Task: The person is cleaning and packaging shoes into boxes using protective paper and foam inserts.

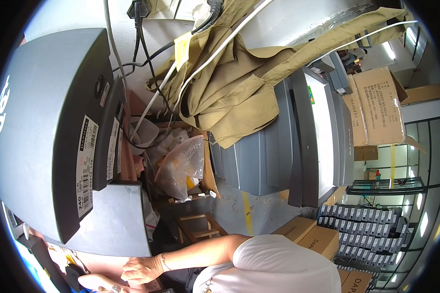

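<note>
My right hand (139, 270) comes in at the lower left, its bare forearm reaching leftward from a white short sleeve, with a thin bracelet at the wrist. The fingers are curled; their tips are partly hidden, and I cannot make out what they hold, if anything. Below them lies a pink surface (113, 262). Beside the fingers sits a beige shoe (94, 281) with a shiny ornament, cut off by the lower edge. A grey box (115, 219) stands just past the hand. My left hand is out of view.
Large dark grey shoe boxes (66, 132) rise at the left. A carton of rubbish holds a clear plastic bag (181, 163). Khaki cloth (239, 93) and cables hang ahead. Grey boxes (252, 166), brown boxes (318, 241) and a wooden stool (200, 225) stand about the floor.
</note>
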The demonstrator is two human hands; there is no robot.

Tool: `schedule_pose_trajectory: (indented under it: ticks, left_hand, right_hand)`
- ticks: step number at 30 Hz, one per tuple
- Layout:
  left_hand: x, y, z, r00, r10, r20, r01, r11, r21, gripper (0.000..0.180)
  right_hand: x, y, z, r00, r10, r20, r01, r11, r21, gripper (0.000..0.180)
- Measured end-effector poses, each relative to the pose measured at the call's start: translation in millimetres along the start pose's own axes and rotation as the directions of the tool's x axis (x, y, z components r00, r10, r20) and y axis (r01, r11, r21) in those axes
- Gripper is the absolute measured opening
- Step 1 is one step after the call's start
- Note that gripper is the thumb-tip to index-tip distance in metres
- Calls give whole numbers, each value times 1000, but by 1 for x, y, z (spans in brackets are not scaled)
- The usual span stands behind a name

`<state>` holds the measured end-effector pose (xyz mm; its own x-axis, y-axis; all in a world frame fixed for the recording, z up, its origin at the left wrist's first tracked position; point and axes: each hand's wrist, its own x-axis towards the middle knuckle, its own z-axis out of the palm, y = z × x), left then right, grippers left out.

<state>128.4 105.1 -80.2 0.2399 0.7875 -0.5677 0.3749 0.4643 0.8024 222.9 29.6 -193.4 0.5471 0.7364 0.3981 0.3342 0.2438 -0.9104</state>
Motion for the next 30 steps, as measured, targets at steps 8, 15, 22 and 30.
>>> schedule_pose_trajectory:
  ticks: [8,15,22,30]
  left_hand:
    - [-4,-8,-7,999,43,34,-40,995,-90,66]
    - [10,-36,-17,942,332,49,-333,943,15,32]
    - [-36,-5,-13,969,245,31,-208,878,-431,65]
    - [-158,-23,-76,946,322,38,-204,681,-703,66]
  right_hand:
    - [1,-7,-15,996,-75,-39,72,994,-78,15]
    - [5,-11,-23,980,-197,-41,189,972,-140,20]
    - [16,-44,-45,951,260,-166,-258,965,36,18]
    - [-54,-153,-70,951,282,-129,-266,956,124,15]
